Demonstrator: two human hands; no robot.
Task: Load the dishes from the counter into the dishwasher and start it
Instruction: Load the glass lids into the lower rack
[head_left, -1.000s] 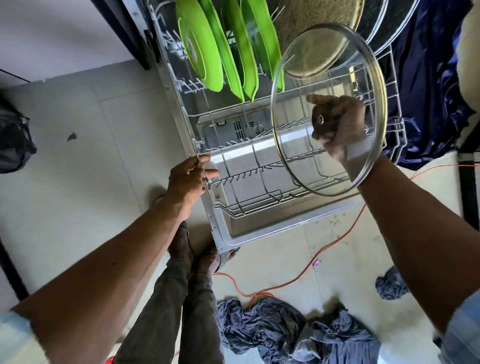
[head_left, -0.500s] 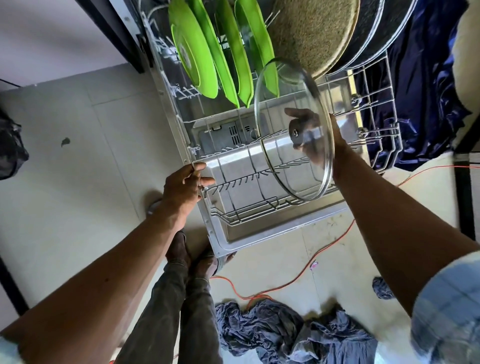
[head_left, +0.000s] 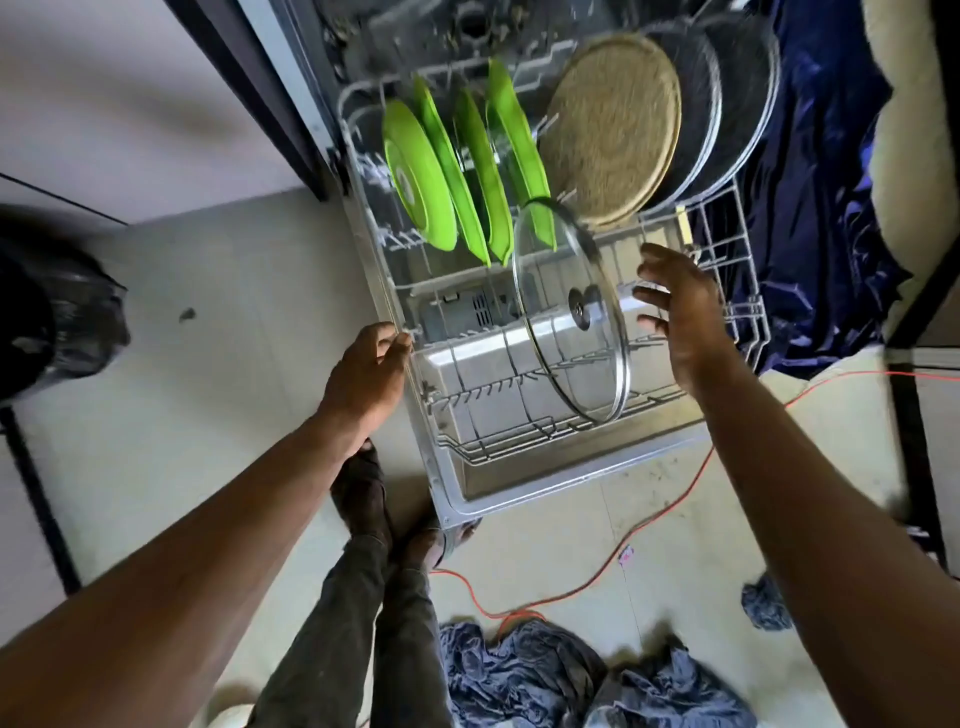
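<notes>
Count in the rack (head_left: 519, 448): four green plates (head_left: 421, 182), one tan plate (head_left: 613, 130), two dark dishes (head_left: 698, 104) behind it, and one lid (head_left: 550, 270). The glass lid stands on edge in the tines, just in front of the green plates, with its knob facing right. The right hand (head_left: 680, 306) is just beside the knob, fingers spread wide and holding nothing. The left hand (head_left: 363, 379) grips the rack's left rim. Half a second ago the right hand had the lid by its knob. Now it's let go, and the lid sits there on its own.
</notes>
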